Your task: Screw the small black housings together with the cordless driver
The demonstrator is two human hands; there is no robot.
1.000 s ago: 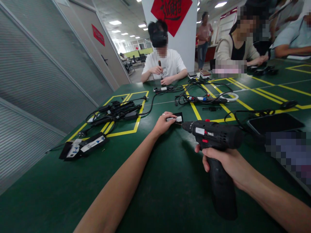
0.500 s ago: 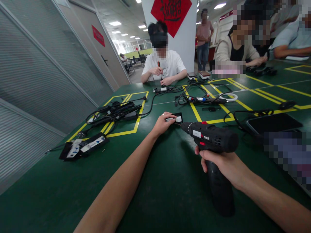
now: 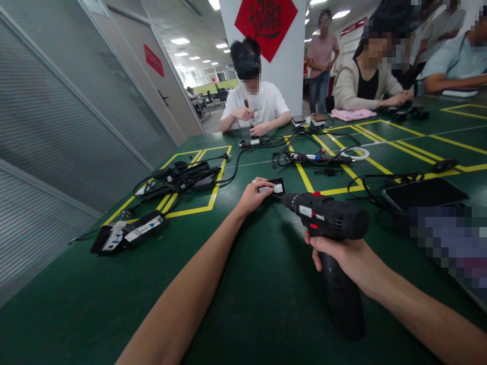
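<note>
My right hand [image 3: 338, 253] is wrapped round the grip of a black cordless drill [image 3: 327, 215] with small red switches. The drill points left, and its thin bit reaches the near side of a small flat black piece with a white part on it [image 3: 279, 186]. My left hand [image 3: 256, 195], with a ring on one finger, grips that piece at its left side and presses it down on the green table [image 3: 236, 294]. The fingers hide part of the piece, and where exactly the bit's tip touches cannot be made out.
Black cables and adapters [image 3: 182, 177] are heaped at left, near two black pieces with white strips [image 3: 144, 225]. Further back lie corded tools [image 3: 319, 158] and yellow tape lines. A dark tablet-like device [image 3: 424, 194] is at right. A co-worker [image 3: 254, 106] sits opposite, holding a screwdriver.
The view has shifted slightly. Both hands, the drill and the black piece keep almost the same places relative to each other.
</note>
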